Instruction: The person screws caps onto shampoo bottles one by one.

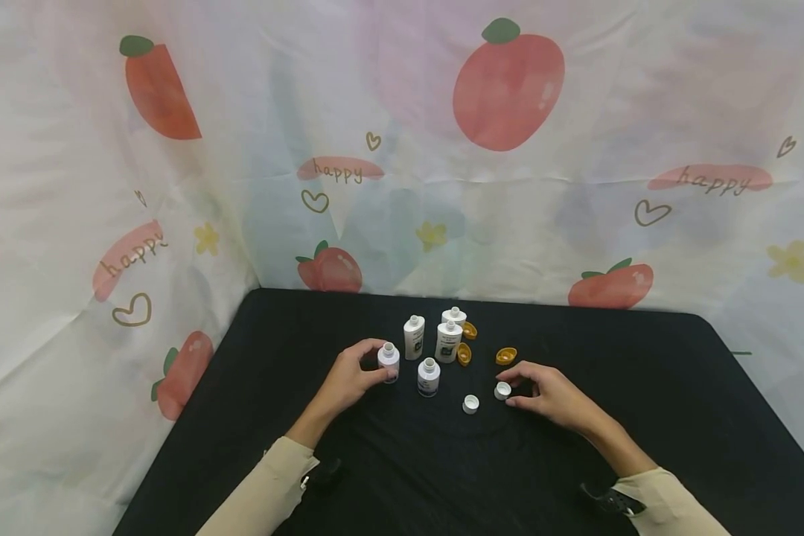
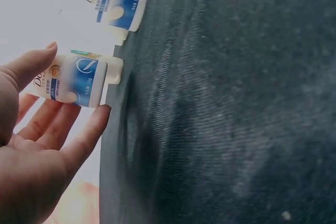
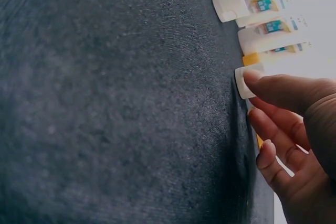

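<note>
Left hand (image 1: 348, 378): gripping bottle (image 1: 388, 359) upright. Right hand (image 1: 548, 391): pinching cap (image 1: 502, 391), bottle's 3 o'clock — steady bottle low, lift clear of other bottle (image 1: 428, 380) between, bring cap level, hollow side down.

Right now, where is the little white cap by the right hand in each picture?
Head: the white cap is below and right of the middle, at the right hand's fingers.
Left wrist: not in it.
Right wrist: right of the middle, partly covered by the fingers.
Shared landmark: the black tabletop shows in all three.
</note>
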The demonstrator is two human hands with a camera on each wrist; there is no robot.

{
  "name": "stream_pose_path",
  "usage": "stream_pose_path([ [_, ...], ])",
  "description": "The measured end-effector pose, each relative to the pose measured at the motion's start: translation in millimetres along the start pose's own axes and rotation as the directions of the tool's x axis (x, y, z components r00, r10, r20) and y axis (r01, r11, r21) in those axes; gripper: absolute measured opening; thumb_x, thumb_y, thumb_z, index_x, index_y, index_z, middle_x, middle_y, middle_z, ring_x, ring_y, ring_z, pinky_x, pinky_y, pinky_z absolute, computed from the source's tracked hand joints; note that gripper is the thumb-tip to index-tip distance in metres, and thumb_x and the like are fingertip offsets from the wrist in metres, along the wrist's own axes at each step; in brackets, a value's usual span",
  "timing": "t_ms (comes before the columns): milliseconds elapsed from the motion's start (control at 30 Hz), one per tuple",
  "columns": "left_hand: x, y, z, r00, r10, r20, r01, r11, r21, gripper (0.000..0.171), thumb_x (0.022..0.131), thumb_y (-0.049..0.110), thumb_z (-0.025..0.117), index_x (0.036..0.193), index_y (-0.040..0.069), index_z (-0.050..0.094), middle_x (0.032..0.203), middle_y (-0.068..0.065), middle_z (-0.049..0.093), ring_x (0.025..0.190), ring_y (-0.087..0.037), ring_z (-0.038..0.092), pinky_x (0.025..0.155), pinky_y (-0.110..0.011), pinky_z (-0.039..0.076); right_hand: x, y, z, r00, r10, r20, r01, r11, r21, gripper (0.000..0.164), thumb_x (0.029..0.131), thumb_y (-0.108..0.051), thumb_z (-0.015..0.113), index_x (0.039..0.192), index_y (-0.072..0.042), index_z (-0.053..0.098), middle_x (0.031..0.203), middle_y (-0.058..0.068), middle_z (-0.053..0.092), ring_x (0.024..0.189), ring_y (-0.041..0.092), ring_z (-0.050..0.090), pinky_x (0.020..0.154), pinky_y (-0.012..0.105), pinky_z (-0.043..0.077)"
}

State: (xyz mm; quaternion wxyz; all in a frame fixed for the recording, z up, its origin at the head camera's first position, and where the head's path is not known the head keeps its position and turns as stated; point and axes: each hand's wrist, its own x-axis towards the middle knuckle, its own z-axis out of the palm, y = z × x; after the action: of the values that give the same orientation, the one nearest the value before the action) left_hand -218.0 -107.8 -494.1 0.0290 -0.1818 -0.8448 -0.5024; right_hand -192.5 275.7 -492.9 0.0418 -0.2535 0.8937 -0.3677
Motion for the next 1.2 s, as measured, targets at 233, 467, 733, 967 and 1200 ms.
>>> stream_pose_path([
  [233, -0.3, 5.6, -4.9, 1.000, -0.004, 0.007, 0.004, 1.000, -0.027, 0.040, 0.080, 0.022, 0.079, 0.117, 0.021, 0.062, 0.104, 0.006, 0.065, 0.095, -0.013, 0.061, 0.085, -0.039, 0.051, 0, 1, 2, 1.000, -0.010, -0.017, 0.010, 1.000, -0.005, 0.026, 0.082, -0.023, 0.077, 0.106, -0.021, 0.067, 0.096, -0.007, 0.064, 0.079, 0.015, 0.058, 0.060, 0.022, 0.043],
  [467, -1.0, 12.3, -8.0, 1.000, -0.010, 0.010, 0.011, 0.998, -0.060, 0.040, 0.080, 0.023, 0.080, 0.116, 0.025, 0.062, 0.103, 0.007, 0.065, 0.095, -0.013, 0.060, 0.084, -0.039, 0.050, 1, -4, -1, 0.999, 0.047, -0.009, -0.047, 0.999, 0.026, 0.024, 0.083, -0.032, 0.075, 0.104, -0.025, 0.066, 0.092, -0.009, 0.065, 0.072, 0.011, 0.057, 0.057, 0.023, 0.044],
  [733, -1.8, 21.2, -9.3, 1.000, 0.017, 0.010, -0.016, 0.995, -0.094, 0.039, 0.080, 0.025, 0.079, 0.116, 0.024, 0.063, 0.104, 0.006, 0.066, 0.095, -0.015, 0.061, 0.085, -0.040, 0.049, 1, -11, -4, 1.000, 0.006, -0.011, -0.005, 0.990, 0.143, 0.024, 0.087, -0.029, 0.072, 0.108, -0.023, 0.064, 0.093, -0.005, 0.065, 0.081, 0.012, 0.062, 0.067, 0.026, 0.051],
  [967, 0.9, 30.5, -11.2, 1.000, 0.016, -0.003, -0.016, 0.990, -0.141, 0.037, 0.081, 0.026, 0.078, 0.114, 0.024, 0.063, 0.103, 0.004, 0.067, 0.096, -0.024, 0.061, 0.085, -0.051, 0.049, 4, -17, -8, 0.999, -0.035, -0.026, 0.039, 0.987, 0.156, 0.026, 0.088, -0.024, 0.071, 0.113, -0.021, 0.063, 0.097, -0.005, 0.065, 0.085, 0.011, 0.064, 0.075, 0.027, 0.052],
  [1200, 1.0, 42.7, -15.6, 1.000, 0.022, -0.001, -0.022, 0.989, -0.147, 0.038, 0.080, 0.026, 0.079, 0.115, 0.024, 0.063, 0.102, 0.003, 0.066, 0.095, -0.030, 0.061, 0.083, -0.053, 0.048, 8, -26, -14, 0.997, -0.024, -0.075, 0.036, 0.986, 0.163, 0.030, 0.086, -0.025, 0.073, 0.113, -0.016, 0.066, 0.095, -0.004, 0.067, 0.081, 0.012, 0.065, 0.071, 0.025, 0.053],
])
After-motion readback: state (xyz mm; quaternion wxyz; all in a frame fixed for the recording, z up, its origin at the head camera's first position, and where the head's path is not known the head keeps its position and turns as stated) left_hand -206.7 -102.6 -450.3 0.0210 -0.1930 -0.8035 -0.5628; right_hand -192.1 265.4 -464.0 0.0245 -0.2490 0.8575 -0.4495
